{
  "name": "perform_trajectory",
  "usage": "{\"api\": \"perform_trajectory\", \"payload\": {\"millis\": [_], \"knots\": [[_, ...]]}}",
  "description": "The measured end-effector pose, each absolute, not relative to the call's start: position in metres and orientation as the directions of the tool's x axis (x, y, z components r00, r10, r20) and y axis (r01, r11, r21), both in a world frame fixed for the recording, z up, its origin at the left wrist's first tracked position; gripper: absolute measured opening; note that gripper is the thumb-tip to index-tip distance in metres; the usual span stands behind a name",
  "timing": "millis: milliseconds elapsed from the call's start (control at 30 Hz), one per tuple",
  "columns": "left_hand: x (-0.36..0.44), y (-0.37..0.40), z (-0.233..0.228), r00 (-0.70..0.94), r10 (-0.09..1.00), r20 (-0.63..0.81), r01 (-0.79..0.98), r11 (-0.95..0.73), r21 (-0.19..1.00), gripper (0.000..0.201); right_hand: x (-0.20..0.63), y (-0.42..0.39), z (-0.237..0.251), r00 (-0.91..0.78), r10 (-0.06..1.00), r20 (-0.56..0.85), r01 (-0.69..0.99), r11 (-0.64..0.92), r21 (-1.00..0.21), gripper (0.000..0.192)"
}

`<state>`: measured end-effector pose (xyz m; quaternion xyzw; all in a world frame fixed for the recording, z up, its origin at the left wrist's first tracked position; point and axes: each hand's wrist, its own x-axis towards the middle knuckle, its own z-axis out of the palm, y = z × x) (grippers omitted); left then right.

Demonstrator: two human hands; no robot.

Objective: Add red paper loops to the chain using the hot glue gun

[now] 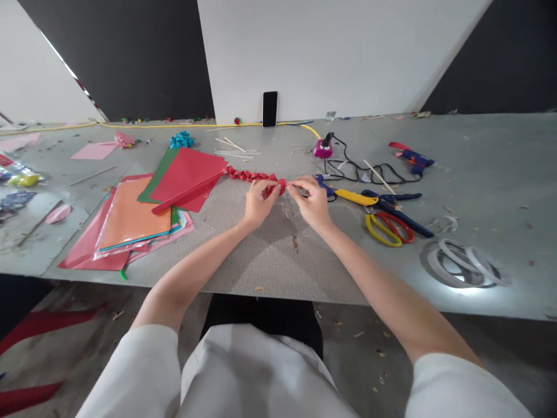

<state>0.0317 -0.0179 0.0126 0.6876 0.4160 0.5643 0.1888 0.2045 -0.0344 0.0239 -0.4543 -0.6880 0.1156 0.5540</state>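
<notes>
Both hands meet mid-tabletop. The left hand (256, 203) and right hand (311, 200) have fingers closed, pinching the near end of a folded red paper chain (252, 176) that trails toward the coloured paper sheets (143, 215).

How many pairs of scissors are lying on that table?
2, both right of the right hand: the red-and-yellow scissors nearer the table's front edge, and the blue-handled scissors just behind, touching them. Others may hide under the paper sheets.

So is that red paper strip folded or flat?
Folded: the red strip zigzags in pleats along the table, its end pinched between both hands.
</notes>
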Motion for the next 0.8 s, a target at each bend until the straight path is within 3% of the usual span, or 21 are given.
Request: {"api": "perform_trajectory", "payload": {"millis": [200, 533, 800], "knots": [[0.034, -0.022, 0.013, 0.062, 0.755, 0.653, 0.345, -0.63, 0.696, 0.015, 0.204, -0.035, 0.02, 0.086, 0.778, 0.622, 0.451, 0.527, -0.721, 0.048], [0.041, -0.017, 0.004, -0.021, 0.872, 0.488, 0.085, -0.485, 0.87, 0.032, 0.205, -0.038, 0.023, 0.099, 0.8, 0.592, 0.425, 0.503, -0.752, 0.038], [0.039, -0.013, 0.001, -0.026, 0.853, 0.521, 0.049, -0.519, 0.853, 0.026, 0.204, -0.038, 0.022, 0.071, 0.821, 0.567, 0.293, 0.526, -0.798, 0.026]]}}
